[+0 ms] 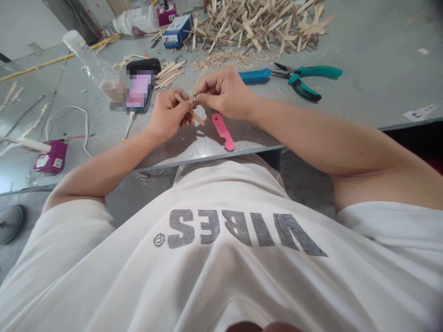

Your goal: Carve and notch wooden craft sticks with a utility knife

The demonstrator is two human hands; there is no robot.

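Note:
My left hand (169,110) is closed around two flat wooden craft sticks that cross each other. One craft stick (198,119) slants down toward the table edge; the other craft stick (200,79) points up and away. Against the crossing, the fingertips of my right hand (224,92) pinch a pink-handled folding blade (223,131). Its pink handle hangs below that hand, and a grey metal part shows near the fingers. Most of the blade is hidden by my fingers, so I cannot tell whether its edge touches the wood.
A heap of crossed sticks (256,23) lies at the back, with wood chips (221,59) before it. Teal pliers (304,78) and a blue-handled tool (255,76) lie right. Loose sticks (169,74), a phone (140,92) and a clear bottle (98,69) stand left, near a cable.

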